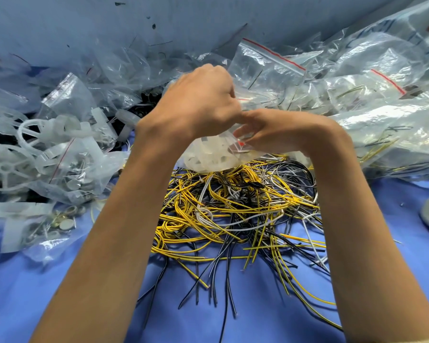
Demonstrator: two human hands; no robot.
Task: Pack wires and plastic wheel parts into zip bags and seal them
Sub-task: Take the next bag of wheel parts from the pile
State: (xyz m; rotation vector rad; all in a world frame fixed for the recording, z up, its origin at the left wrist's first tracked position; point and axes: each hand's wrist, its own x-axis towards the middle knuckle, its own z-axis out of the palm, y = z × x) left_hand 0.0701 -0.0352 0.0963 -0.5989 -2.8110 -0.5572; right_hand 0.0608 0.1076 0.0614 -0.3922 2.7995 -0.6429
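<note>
While the left grip (198,102) and the right grip (278,131) both pinch the mouth of a zip bag (222,136), held just above the heap of yellow, black and white wires (233,214) on the blue bench (258,305), white plastic wheel parts (203,157) bulge inside it. Sealing looks to be the step in hand. A part or fold caught in the red-lined strip could leave a gap. A slipped pinch would likely spill the parts into the tangle below.
</note>
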